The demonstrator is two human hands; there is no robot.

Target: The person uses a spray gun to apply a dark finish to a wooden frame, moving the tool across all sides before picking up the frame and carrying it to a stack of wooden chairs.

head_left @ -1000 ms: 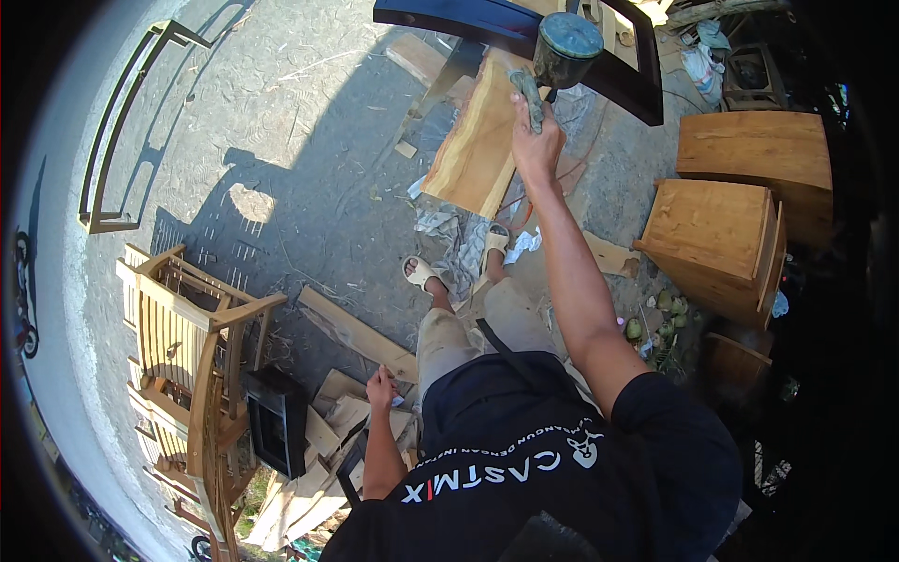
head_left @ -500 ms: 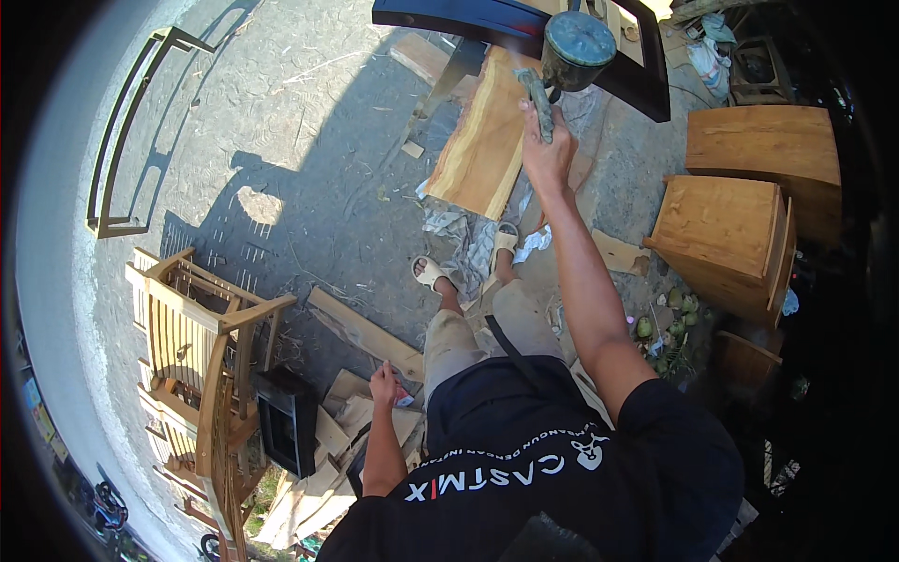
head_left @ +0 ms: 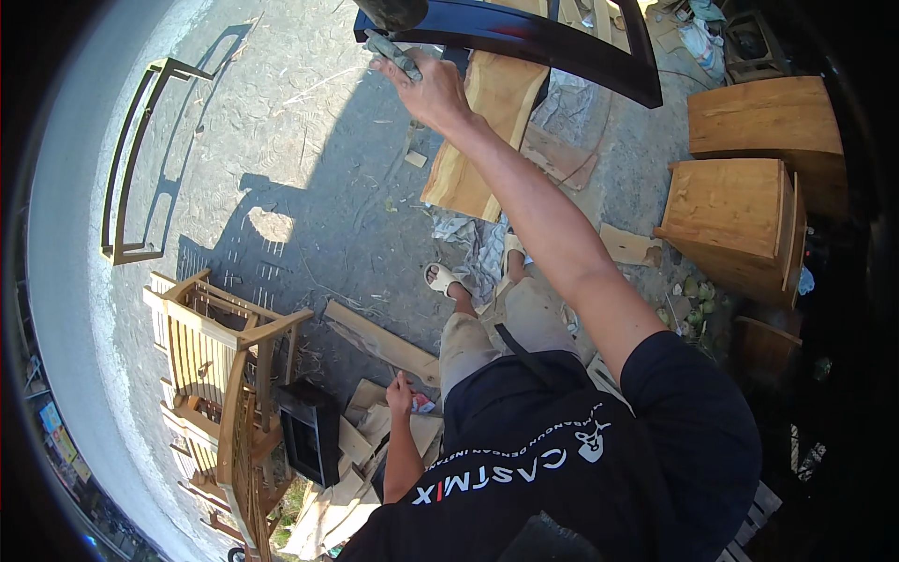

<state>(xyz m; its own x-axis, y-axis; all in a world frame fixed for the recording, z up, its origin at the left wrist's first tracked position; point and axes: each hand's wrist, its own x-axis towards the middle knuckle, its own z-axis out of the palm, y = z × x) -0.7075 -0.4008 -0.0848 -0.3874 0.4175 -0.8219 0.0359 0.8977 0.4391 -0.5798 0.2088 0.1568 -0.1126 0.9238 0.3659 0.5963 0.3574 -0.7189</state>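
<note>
My right hand (head_left: 435, 91) reaches far forward, its fingers wrapped round the handle of a spray gun (head_left: 393, 54). The gun's round cup (head_left: 393, 11) is cut off by the upper edge. Close beside it is the left end of a glossy dark wooden frame (head_left: 534, 39), with a curved rail and a slanting end piece. My left hand (head_left: 400, 395) hangs low by my left side, with its fingers curled. Whether anything is inside it is hidden.
A plank (head_left: 468, 178) with a pale live edge lies ahead of my feet. Wooden cabinets (head_left: 726, 211) stand at the right. Slatted chairs (head_left: 211, 342) and a dark box-like piece (head_left: 309, 433) are at the left. A thin frame (head_left: 136, 164) stands farther out, and crumpled sheeting (head_left: 482, 248) lies underfoot.
My right hand has swept left with the spray gun, from the middle of the dark frame to its left end. My left hand stays low at my side.
</note>
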